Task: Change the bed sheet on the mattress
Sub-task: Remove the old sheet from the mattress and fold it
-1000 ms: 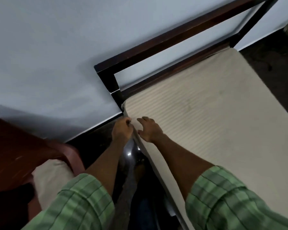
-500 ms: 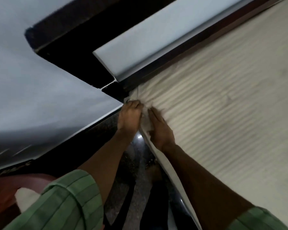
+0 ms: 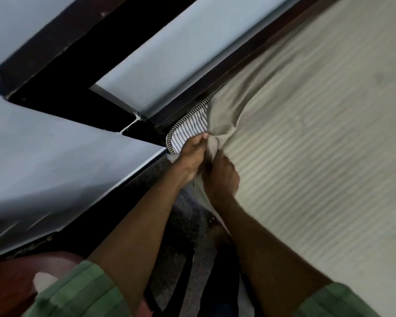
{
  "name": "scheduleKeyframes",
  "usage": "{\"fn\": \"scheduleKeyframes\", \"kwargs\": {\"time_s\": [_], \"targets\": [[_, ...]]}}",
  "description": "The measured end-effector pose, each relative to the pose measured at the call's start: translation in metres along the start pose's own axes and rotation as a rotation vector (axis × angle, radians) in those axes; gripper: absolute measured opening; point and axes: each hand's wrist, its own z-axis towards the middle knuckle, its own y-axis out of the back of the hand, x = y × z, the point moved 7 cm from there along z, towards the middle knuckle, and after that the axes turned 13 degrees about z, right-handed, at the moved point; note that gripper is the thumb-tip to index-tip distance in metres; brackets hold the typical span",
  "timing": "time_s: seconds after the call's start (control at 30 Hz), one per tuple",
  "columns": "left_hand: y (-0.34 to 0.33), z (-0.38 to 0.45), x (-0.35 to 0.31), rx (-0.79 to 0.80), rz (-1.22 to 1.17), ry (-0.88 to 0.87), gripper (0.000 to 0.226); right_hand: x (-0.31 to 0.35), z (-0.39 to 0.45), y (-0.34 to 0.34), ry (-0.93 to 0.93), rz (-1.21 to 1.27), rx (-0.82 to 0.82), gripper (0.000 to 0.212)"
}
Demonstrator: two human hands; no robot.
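Beige sheet: the ribbed beige bed sheet (image 3: 318, 145) is spread over the mattress and bunched at its near corner beside the dark wooden bed frame (image 3: 62, 72).
Mattress: a black-and-white striped mattress corner (image 3: 188, 128) is laid bare where the sheet is lifted.
Left hand: the left hand (image 3: 191, 154) is clenched on the gathered sheet at the corner.
Right hand: the right hand (image 3: 221, 177) is clamped on the same fold, touching the left.
Sleeves: green checked sleeves (image 3: 85, 294) are seen at the lower edge.

Beige ribbed sheet (image 3: 306, 145), black-and-white striped mattress (image 3: 189, 128), dark-brown frame (image 3: 62, 72).
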Motion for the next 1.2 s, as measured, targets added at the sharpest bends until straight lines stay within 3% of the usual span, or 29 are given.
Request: {"fn": "scheduleKeyframes", "kwargs": {"time_s": [0.1,0.2,0.27,0.33,0.37,0.43,0.5,0.57,0.67,0.7,0.77,0.83,0.9,1.0,1.2], "targets": [[0.007,0.003,0.011,-0.186,-0.215,-0.032,0.027,-0.003,0.012,0.025,0.000,0.063,0.064,0.040],[0.028,-0.015,0.033,-0.329,-0.017,-0.211,0.030,0.014,0.013,0.071,0.047,0.219,-0.129,0.049],[0.009,-0.028,0.045,-0.160,0.268,-0.318,0.031,0.014,0.005,0.107,0.045,0.399,-0.379,0.041],[-0.026,-0.037,0.050,0.088,0.481,-0.377,0.031,0.005,0.001,0.123,0.013,0.570,-0.492,0.019],[-0.036,-0.037,0.045,0.105,0.443,-0.372,0.029,0.002,0.002,0.118,0.012,0.585,-0.470,0.013],[-0.029,-0.029,0.040,-0.043,-0.017,-0.158,0.030,0.008,0.012,0.096,0.075,0.540,-0.287,0.015],[-0.013,-0.025,0.052,-0.182,-0.355,0.009,0.032,0.023,0.016,0.060,0.174,0.422,0.020,0.035],[-0.002,-0.027,0.054,-0.179,-0.417,0.003,0.029,0.031,0.011,0.033,0.252,0.248,0.194,0.060],[0.026,-0.024,0.049,-0.269,-0.263,-0.011,0.033,0.027,-0.009,0.022,0.255,0.195,0.191,0.069],[0.041,-0.023,0.044,-0.383,-0.095,-0.025,0.032,0.022,-0.016,0.021,0.241,0.167,0.177,0.068],[0.063,-0.033,0.016,-0.610,0.478,-0.103,0.033,0.009,-0.032,0.024,0.201,0.085,0.189,0.068],[0.046,-0.058,-0.017,-0.656,0.928,-0.313,0.033,-0.009,-0.050,0.034,0.148,0.005,0.239,0.068],[0.003,-0.087,-0.034,-0.526,1.184,-0.518,0.049,-0.029,-0.067,0.050,0.095,-0.041,0.271,0.066],[-0.058,-0.138,-0.037,-0.402,1.392,-0.560,0.067,-0.058,-0.101,0.094,0.018,-0.088,0.261,0.060],[-0.163,-0.270,0.000,-0.062,1.214,-0.463,0.027,-0.111,-0.189,0.209,-0.032,-0.096,0.127,0.051]]}}
